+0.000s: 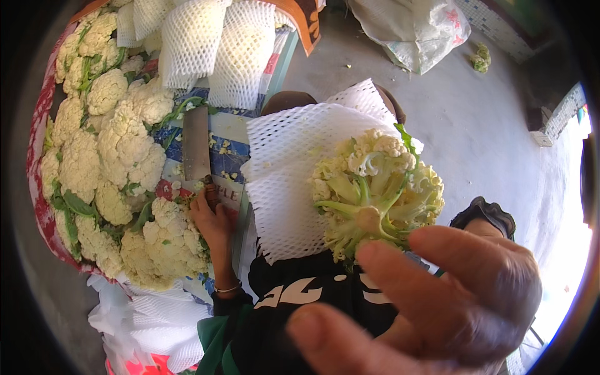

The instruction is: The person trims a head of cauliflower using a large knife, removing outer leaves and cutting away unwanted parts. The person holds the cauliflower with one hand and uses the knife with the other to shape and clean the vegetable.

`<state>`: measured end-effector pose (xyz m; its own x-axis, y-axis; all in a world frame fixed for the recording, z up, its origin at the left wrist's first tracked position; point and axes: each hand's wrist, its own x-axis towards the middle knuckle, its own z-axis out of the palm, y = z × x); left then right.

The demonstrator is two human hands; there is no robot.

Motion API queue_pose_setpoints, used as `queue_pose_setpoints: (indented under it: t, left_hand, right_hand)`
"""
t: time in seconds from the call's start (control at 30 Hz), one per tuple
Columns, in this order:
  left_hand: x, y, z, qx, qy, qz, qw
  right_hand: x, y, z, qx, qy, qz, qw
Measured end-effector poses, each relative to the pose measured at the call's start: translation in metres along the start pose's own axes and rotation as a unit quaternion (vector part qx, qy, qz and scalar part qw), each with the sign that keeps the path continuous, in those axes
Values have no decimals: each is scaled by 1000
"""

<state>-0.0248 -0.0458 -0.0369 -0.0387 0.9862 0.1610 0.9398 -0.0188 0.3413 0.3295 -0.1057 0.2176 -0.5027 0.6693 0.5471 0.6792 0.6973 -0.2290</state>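
A cauliflower head (379, 192) lies stem side up at the right part of a white foam net sleeve (290, 164) over my lap. My right hand (436, 290) is raised close to the camera, fingers apart, overlapping the cauliflower's lower edge in the picture; nothing shows between its fingers. At the left, my left hand (211, 215) has its fingers around the dark handle of a cleaver (196, 143), whose broad blade lies on the table's printed covering (225, 126). Whether a hand supports the cauliflower from below is hidden.
Many trimmed cauliflowers (126, 136) with green leaves are piled left of the cleaver. Netted cauliflowers (192, 42) stand beyond it. More white foam nets (150, 323) lie at the lower left. A woven sack (412, 28) and a cauliflower scrap (481, 58) lie on the floor.
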Motion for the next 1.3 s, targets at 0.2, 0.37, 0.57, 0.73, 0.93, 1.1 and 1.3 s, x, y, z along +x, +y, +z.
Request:
queue_pose_setpoints:
  t: [0.2, 0.37, 0.57, 0.73, 0.93, 1.1, 1.3]
  left_hand:
    - [15, 22, -21, -53, 71, 46, 995]
    - [27, 78, -50, -212, 99, 62, 970]
    - [19, 159, -64, -315, 23, 199, 927]
    - [1, 208, -65, -303, -129, 432, 840]
    - [-14, 239, -63, -204, -223, 472, 828]
    - [-18, 245, -60, -146, -193, 509, 826]
    - [-19, 240, -52, -219, -178, 498, 820]
  right_hand:
    - [-33, 16, -3, -66, 76, 113, 988]
    - [-87, 42, 8, -33, 234, 221, 946]
    - [-152, 35, 17, 79, 306, 426, 848]
    - [-183, 27, 38, 184, 287, 580, 740]
    - [-198, 25, 60, 237, 251, 622, 703]
    - [-199, 25, 70, 243, 192, 635, 708]
    - [-189, 17, 63, 329, 225, 622, 674]
